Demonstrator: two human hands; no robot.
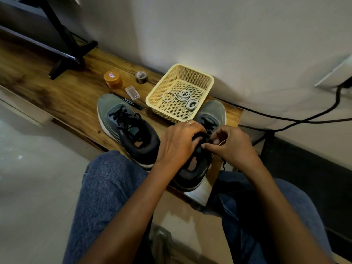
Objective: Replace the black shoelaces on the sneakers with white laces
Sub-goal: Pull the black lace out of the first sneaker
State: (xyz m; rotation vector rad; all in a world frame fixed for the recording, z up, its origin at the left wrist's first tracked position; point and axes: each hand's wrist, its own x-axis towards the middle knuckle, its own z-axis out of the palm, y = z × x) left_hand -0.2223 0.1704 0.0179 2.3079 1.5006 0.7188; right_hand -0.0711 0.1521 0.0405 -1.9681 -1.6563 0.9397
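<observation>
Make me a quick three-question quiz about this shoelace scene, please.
1. True or false: the white laces lie in the yellow basket.
2. Which sneaker are the hands working on? A) the left sneaker B) the right sneaker
3. Fill in: the left sneaker is laced with ___ laces.

Key: 1 true; 2 B, the left hand and right hand are both at its black laces; 3 black.

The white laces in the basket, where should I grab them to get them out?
Probably pinch the open loop of the white laces from straight above. It lies flat and loose at the coils' left, and the basket walls block reaching in sideways.
</observation>
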